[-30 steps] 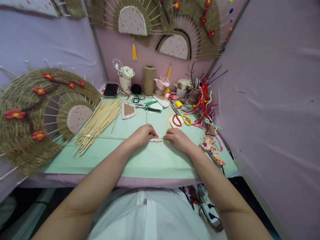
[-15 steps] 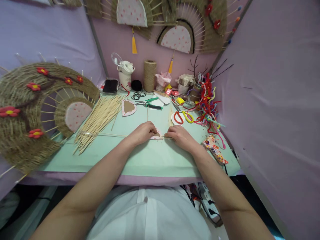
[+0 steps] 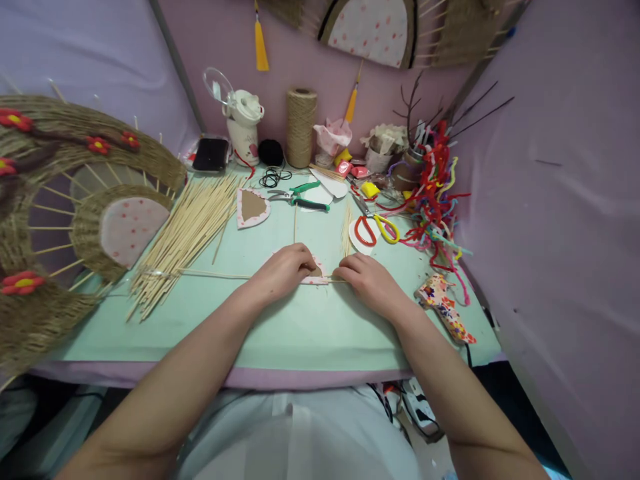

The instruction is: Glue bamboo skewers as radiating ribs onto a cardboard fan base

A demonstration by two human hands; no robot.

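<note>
My left hand rests on a cardboard half-circle edged with pink-spotted fabric, fingers curled and pressed together on it. Much of that piece is hidden under the hand. Just to its right, my right hand is closed, its fingertips pinching the end of a thin bamboo stick at the piece's right corner. Pale sticks run out leftward from beneath my left hand. Beyond my hands, one upright-pointing stick lies on the table, and a second fabric-edged cardboard piece lies at the back left.
A pile of bamboo sticks lies left, beside a large twine-wrapped fan. Green-handled pliers, scissors and a twine spool are farther back. Tangled pipe cleaners and a flower-patterned glue-gun-shaped object are at right.
The head view has tipped down and come nearer the table. My hands keep nearly the same hold on the cardboard piece and stick.
</note>
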